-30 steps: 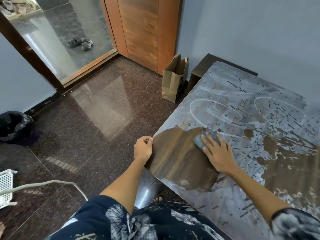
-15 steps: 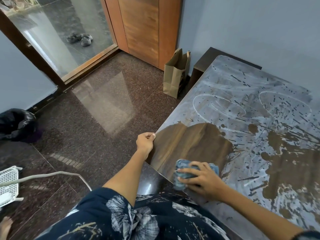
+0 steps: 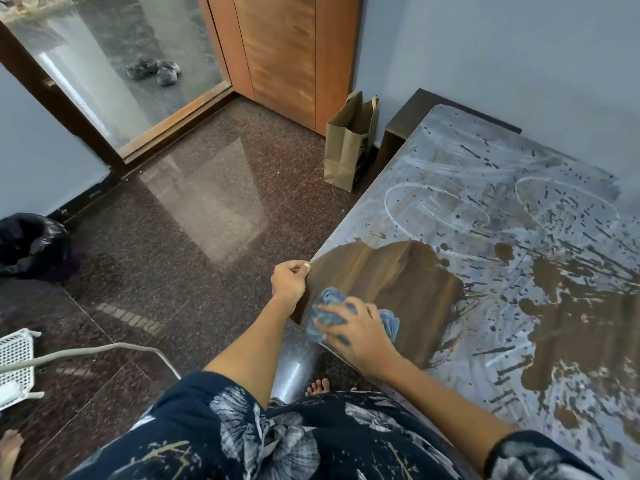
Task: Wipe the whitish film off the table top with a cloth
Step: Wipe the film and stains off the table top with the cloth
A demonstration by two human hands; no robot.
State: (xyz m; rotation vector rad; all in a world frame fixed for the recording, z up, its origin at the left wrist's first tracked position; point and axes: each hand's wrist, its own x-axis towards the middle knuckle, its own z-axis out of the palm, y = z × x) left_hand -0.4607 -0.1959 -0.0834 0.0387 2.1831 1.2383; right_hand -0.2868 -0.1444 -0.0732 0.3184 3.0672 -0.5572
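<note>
The right hand (image 3: 353,332) clutches a bunched blue cloth (image 3: 329,297) on the tabletop (image 3: 381,271); the left hand (image 3: 289,282) pinches its edge.

The broad brown wooden table top (image 3: 502,271), filmed whitish, lay open ahead and right of the right hand (image 3: 356,330) holding a crumpled blue cloth (image 3: 327,301), up to the pale blue wall (image 3: 485,46). The left hand (image 3: 289,282) gripped the table's edge just beside it. A brown paper bag (image 3: 346,147) and a dark low cabinet (image 3: 408,112) crowded the far-left corner.

Right hand (image 3: 356,329) has drawn the cloth (image 3: 329,306) back to the table top (image 3: 485,202) edge. Wiped patch (image 3: 398,282) has widened.
</note>
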